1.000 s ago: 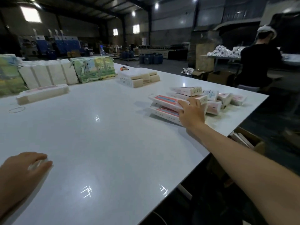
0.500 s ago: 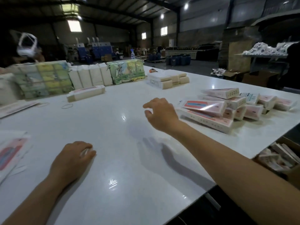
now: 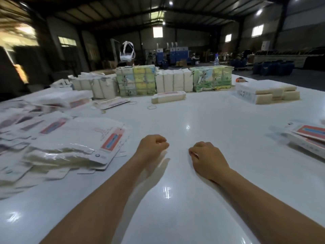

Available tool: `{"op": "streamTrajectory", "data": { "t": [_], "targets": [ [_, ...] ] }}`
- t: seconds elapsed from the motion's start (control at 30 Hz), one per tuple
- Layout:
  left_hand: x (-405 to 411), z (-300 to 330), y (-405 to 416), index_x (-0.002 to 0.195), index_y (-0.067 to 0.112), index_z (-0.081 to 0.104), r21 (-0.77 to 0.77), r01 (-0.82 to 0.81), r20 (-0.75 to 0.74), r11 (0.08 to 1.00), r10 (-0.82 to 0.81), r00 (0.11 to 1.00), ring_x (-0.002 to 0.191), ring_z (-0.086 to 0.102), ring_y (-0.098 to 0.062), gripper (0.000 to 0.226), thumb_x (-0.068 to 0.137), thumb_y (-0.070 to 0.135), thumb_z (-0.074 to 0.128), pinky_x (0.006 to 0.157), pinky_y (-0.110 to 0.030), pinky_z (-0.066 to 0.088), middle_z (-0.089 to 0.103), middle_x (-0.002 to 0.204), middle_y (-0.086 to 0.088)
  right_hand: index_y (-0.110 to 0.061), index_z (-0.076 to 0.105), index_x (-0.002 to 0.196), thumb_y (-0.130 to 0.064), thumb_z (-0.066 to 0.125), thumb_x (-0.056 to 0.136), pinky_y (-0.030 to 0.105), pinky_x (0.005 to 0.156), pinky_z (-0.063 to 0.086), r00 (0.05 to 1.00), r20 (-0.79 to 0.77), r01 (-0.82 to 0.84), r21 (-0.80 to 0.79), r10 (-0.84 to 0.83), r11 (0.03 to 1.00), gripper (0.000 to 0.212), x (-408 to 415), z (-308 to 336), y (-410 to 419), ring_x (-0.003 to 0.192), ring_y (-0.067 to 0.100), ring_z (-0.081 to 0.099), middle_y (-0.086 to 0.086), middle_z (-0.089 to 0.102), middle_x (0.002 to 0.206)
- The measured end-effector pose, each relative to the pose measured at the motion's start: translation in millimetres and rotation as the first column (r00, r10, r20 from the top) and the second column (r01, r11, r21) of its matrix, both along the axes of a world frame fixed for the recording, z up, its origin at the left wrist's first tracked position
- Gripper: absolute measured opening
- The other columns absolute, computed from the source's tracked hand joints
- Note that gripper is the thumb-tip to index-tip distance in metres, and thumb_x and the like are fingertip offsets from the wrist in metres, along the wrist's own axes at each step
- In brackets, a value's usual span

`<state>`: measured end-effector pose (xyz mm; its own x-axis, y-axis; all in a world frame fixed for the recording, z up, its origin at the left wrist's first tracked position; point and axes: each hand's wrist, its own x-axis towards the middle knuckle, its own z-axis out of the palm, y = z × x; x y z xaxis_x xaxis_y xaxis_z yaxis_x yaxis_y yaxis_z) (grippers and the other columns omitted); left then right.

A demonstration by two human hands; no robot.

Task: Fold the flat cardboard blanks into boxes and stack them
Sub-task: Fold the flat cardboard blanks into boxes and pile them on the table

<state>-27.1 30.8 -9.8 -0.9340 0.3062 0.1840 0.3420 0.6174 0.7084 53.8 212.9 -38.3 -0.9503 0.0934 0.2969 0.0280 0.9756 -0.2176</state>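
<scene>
White desk (image 3: pixel 202 111), and both hands are kept curled with nothing held: left hand (image 3: pixel 152 147), right hand (image 3: pixel 206 158), side by side. Blanks (image 3: pixel 73 138) are piled at left, boxes (image 3: pixel 309 136) stacked far right.

Glossy white table (image 3: pixel 202 110), pink-and-white blanks (image 3: pixel 98 138)

You are looking at an open stretch of white table (image 3: pixel 202 110) lying between your two forearms and running on ahead of them. Left of that stretch, a loose heap of flat blanks (image 3: pixel 73 143) is crowding the surface. Right of it, folded boxes (image 3: pixel 309 138) are sitting at the edge. Beyond it, a wall of wrapped bundles (image 3: pixel 174 81) is blocking the far side, with two rubber bands (image 3: pixel 151 107) lying just before it.
</scene>
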Motion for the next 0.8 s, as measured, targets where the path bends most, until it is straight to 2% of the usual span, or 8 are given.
{"op": "streamTrajectory", "data": {
  "t": [0.07, 0.17, 0.27, 0.37, 0.47, 0.57, 0.63, 0.8],
  "targets": [
    [-27.6, 16.9, -30.8, 0.118, 0.017, 0.062, -0.139, -0.203, -0.067, 0.969, 0.196, 0.978, 0.110, 0.055, -0.020, 0.037, 0.084, 0.033, 0.063, 0.092, -0.030, 0.043, 0.061, 0.120, -0.002, -0.020, 0.066, 0.112, -0.025, 0.037, 0.099, 0.031, 0.091, 0.039, 1.000, -0.021, 0.003, 0.002, -0.003, 1.000, 0.032, -1.3, -2.0, -0.7, 0.112, 0.021, 0.048, -0.005, 0.058, 0.123],
    [-59.6, 30.8, -89.4, 0.125, 0.012, 0.046, -0.473, -0.523, -0.175, 0.709, 0.506, 0.845, 0.121, 0.038, -0.028, 0.071, 0.074, 0.059, 0.064, 0.094, -0.040, 0.034, 0.044, 0.128, -0.011, -0.020, 0.066, 0.107, -0.025, 0.037, 0.099, 0.031, 0.087, 0.040, 0.999, -0.034, 0.029, 0.024, -0.028, 0.999, 0.031, -4.3, -2.8, -1.2, 0.108, 0.021, 0.048, -0.004, 0.058, 0.119],
    [-74.8, 28.6, -123.5, 0.127, 0.009, 0.037, -0.633, -0.530, -0.148, 0.564, 0.584, 0.798, 0.121, 0.032, -0.031, 0.099, 0.059, 0.075, 0.068, 0.094, -0.043, 0.031, 0.036, 0.128, -0.014, -0.020, 0.066, 0.105, -0.025, 0.038, 0.098, 0.032, 0.086, 0.040, 0.998, -0.050, 0.041, 0.031, -0.039, 0.999, 0.030, -6.7, -3.6, -2.0, 0.106, 0.020, 0.048, -0.005, 0.058, 0.116],
    [-87.6, 30.5, -130.2, 0.126, 0.008, 0.039, -0.647, -0.508, -0.104, 0.568, 0.594, 0.798, 0.121, 0.034, -0.031, 0.099, 0.057, 0.070, 0.074, 0.094, -0.042, 0.033, 0.038, 0.128, -0.015, -0.021, 0.067, 0.103, -0.025, 0.040, 0.098, 0.031, 0.084, 0.040, 0.997, -0.065, 0.040, 0.022, -0.038, 0.999, 0.028, -6.7, -3.9, -1.5, 0.104, 0.019, 0.048, -0.006, 0.058, 0.115],
    [-94.0, 35.5, -131.3, 0.111, 0.010, 0.046, -0.611, -0.529, -0.065, 0.588, 0.629, 0.775, 0.118, 0.040, -0.031, 0.079, 0.059, 0.060, 0.079, 0.093, -0.041, 0.034, 0.044, 0.123, -0.014, -0.021, 0.067, 0.106, -0.024, 0.043, 0.097, 0.030, 0.084, 0.039, 0.997, -0.067, 0.027, -0.009, -0.028, 1.000, 0.026, -5.8, -3.9, -1.8, 0.105, 0.019, 0.048, -0.007, 0.059, 0.117],
    [-100.5, 39.8, -137.2, 0.096, 0.007, 0.052, -0.522, -0.525, -0.011, 0.672, 0.611, 0.792, 0.100, 0.054, -0.029, 0.057, 0.065, 0.045, 0.082, 0.089, -0.039, 0.044, 0.058, 0.103, -0.011, -0.023, 0.067, 0.111, -0.025, 0.043, 0.098, 0.028, 0.084, 0.036, 0.998, -0.059, 0.029, -0.010, -0.030, 1.000, 0.027, -5.7, -3.0, -1.9, 0.108, 0.018, 0.047, -0.008, 0.058, 0.120],
    [-104.2, 46.1, -142.4, 0.091, 0.006, 0.053, -0.423, -0.507, 0.069, 0.751, 0.585, 0.808, 0.083, 0.059, -0.027, 0.045, 0.069, 0.033, 0.082, 0.078, -0.038, 0.051, 0.061, 0.091, -0.012, -0.023, 0.067, 0.111, -0.024, 0.043, 0.098, 0.028, 0.084, 0.035, 0.998, -0.057, 0.029, -0.013, -0.030, 0.999, 0.028, -6.0, -3.0, -1.8, 0.108, 0.018, 0.047, -0.008, 0.058, 0.120],
    [-109.8, 60.0, -159.4, 0.082, 0.009, 0.047, -0.275, -0.521, 0.111, 0.808, 0.565, 0.818, 0.069, 0.054, -0.022, 0.040, 0.071, 0.025, 0.081, 0.069, -0.037, 0.046, 0.061, 0.088, -0.012, -0.020, 0.068, 0.108, -0.023, 0.044, 0.097, 0.029, 0.084, 0.038, 0.998, -0.062, 0.027, -0.006, -0.028, 1.000, 0.027, -5.9, -3.2, -1.7, 0.106, 0.019, 0.049, -0.006, 0.059, 0.118]
  ]
}}
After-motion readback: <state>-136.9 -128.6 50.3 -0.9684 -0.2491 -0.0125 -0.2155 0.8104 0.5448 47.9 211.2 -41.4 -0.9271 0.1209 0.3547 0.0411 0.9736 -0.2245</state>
